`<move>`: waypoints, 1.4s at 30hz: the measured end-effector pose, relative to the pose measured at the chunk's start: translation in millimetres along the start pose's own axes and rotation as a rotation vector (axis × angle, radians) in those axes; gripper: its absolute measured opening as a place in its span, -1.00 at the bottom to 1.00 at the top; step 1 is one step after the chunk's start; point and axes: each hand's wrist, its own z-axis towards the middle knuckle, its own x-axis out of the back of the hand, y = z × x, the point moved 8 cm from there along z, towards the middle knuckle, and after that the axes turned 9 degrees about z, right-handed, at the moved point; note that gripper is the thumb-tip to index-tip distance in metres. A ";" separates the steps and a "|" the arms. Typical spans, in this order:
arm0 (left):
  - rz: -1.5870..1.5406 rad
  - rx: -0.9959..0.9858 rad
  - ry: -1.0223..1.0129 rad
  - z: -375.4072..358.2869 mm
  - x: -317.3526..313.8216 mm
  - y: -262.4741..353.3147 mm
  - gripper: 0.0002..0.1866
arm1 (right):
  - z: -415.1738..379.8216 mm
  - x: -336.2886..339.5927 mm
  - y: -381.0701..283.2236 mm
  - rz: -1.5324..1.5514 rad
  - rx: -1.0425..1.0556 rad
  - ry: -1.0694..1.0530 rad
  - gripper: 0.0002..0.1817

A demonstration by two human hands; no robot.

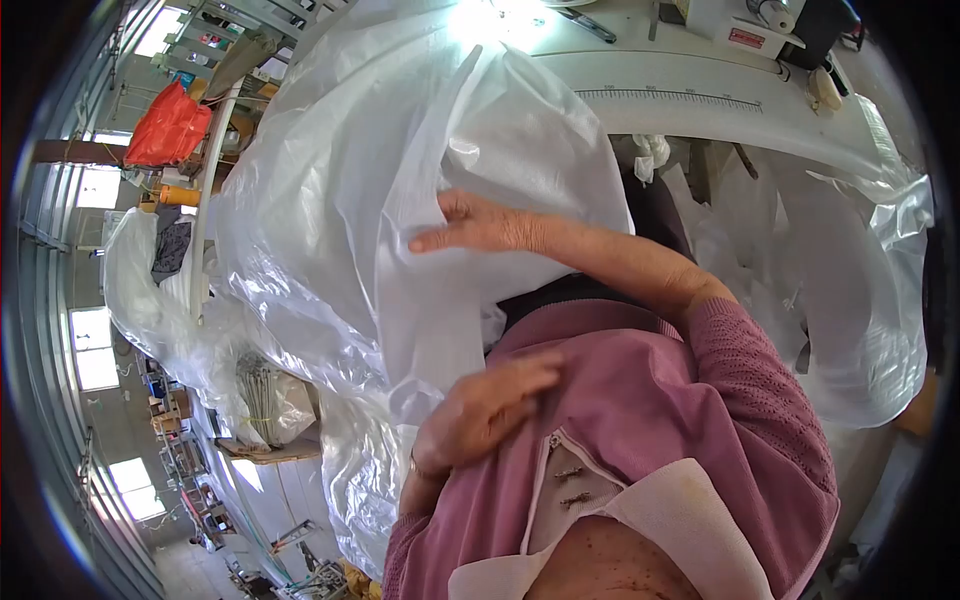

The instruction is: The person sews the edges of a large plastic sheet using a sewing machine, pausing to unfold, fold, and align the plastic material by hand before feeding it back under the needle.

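Note:
A large translucent white sheet (530, 130), plastic-like and heavily creased, spreads from the bright lamp down across my lap. My right hand (475, 224) reaches over it from the right. Its fingers are curled at a raised fold of the sheet, with one digit stretched out along the material; part of the grip is hidden. Closer to my body, my left hand (488, 410) hovers in front of the pink jacket (640, 400), beside the sheet's lower edge. It is motion-blurred, its fingers look stretched out, and nothing shows in it.
Beyond the sheet is a white worktop (690, 85) with a printed ruler scale and a glaring lamp (495, 20). A dark-handled tool (588, 25) lies there. More clear plastic (860, 300) hangs at right. Left stand a red bag (168, 125) and a bundle of thin rods (262, 400).

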 end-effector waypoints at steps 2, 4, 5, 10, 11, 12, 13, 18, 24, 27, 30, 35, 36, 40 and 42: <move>0.271 0.076 0.075 9.9 1.9 -31.7 -0.58 | -15.6 10.5 17.4 0.028 -0.029 0.052 -0.51; 0.722 0.282 0.253 1.0 26.5 -59.7 -0.54 | -34.6 27.2 31.4 0.049 -0.055 0.097 -0.51; 0.996 0.412 0.348 -12.3 41.7 -75.9 -0.53 | -46.1 17.7 43.3 0.197 -0.131 -0.087 -0.51; 1.734 0.676 0.786 -50.6 144.2 -100.7 -0.57 | -97.2 -40.1 32.9 0.260 -0.389 -0.394 -0.56; 1.343 0.532 0.934 -59.1 157.8 -96.4 -0.65 | -102.6 -48.3 30.1 0.240 -0.403 -0.459 -0.60; 0.942 0.382 1.045 -66.1 167.7 -90.1 -0.71 | -108.8 -54.7 29.1 0.219 -0.416 -0.520 -0.64; 0.665 0.504 1.050 -56.1 153.9 -72.3 -0.75 | -113.4 -56.2 29.3 0.221 -0.421 -0.521 -0.64; 0.490 0.324 0.519 10.7 57.6 -94.7 -0.77 | -117.5 -40.7 -1.1 0.465 -0.298 -0.176 -0.64; 0.936 0.568 0.200 -42.6 24.5 -237.2 -0.81 | -136.7 -24.0 7.8 0.534 -0.361 -0.056 -0.64; 0.744 0.673 0.496 -114.0 63.2 -286.9 -0.70 | -146.6 6.8 21.3 0.544 -0.280 0.231 -0.50; 0.882 1.027 0.180 -123.8 84.4 -304.2 -0.65 | -151.8 4.9 16.4 0.567 -0.265 0.234 -0.26; 1.011 0.534 0.154 -73.3 67.1 -268.5 -0.79 | -171.4 39.9 2.7 0.522 -0.135 0.597 -0.13; 0.963 0.435 0.071 -37.9 57.0 -208.2 -0.80 | -174.6 47.6 2.8 0.531 -0.088 0.630 -0.26; 0.770 -0.096 0.380 36.1 41.7 -5.6 -0.79 | -169.2 56.5 3.3 0.632 -0.070 0.606 -0.45; 0.683 -0.078 0.407 52.9 45.5 -8.6 -0.77 | -161.0 49.6 -8.9 0.593 -0.029 0.562 -0.62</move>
